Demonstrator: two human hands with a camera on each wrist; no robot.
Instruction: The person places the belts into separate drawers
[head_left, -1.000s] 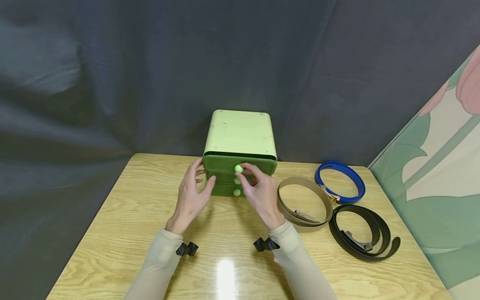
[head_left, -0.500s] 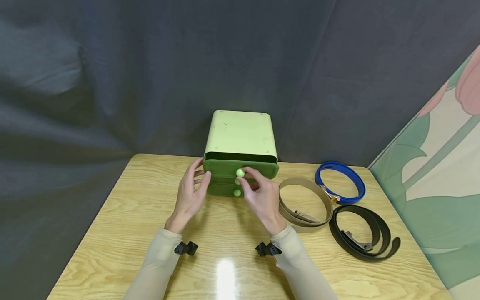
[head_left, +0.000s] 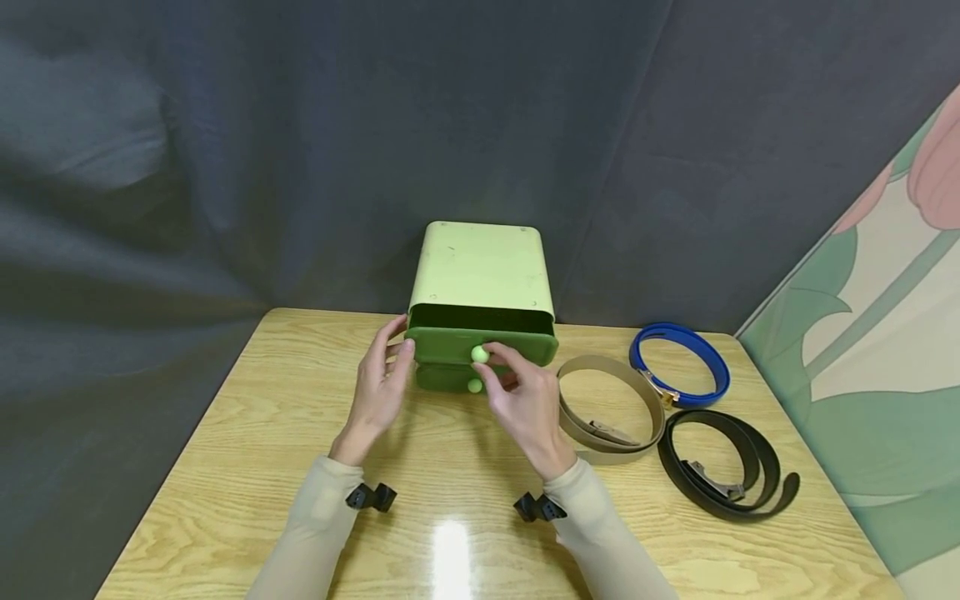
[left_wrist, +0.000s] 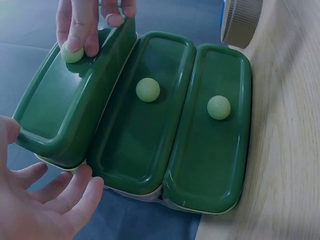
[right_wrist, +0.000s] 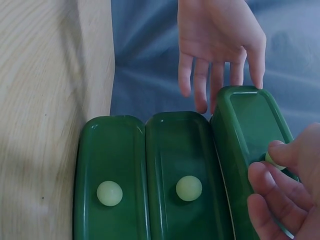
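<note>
A small drawer cabinet (head_left: 483, 265) with a pale green shell stands at the back of the table. It has three dark green drawers with round light green knobs. The top drawer (head_left: 442, 346) is partly pulled out, leaving a dark gap behind its front. My right hand (head_left: 528, 404) pinches the top drawer's knob (head_left: 479, 354) between thumb and fingers. At the cabinet's left side is my left hand (head_left: 375, 396), its fingers extended and its thumb at the drawer front's left edge. The middle drawer (left_wrist: 145, 120) and bottom drawer (left_wrist: 210, 135) are closed.
Right of the cabinet lie three coiled belts on the wooden table (head_left: 225, 433): a tan belt (head_left: 570, 417), a blue belt (head_left: 712, 354) and a black belt (head_left: 690, 483). A dark curtain (head_left: 480, 108) hangs behind, and a flower-patterned panel (head_left: 885, 333) stands at right.
The top drawer has slid out toward me, widening the gap behind its front. My right hand has moved slightly nearer with the knob. The left hand stays at the cabinet's side.
</note>
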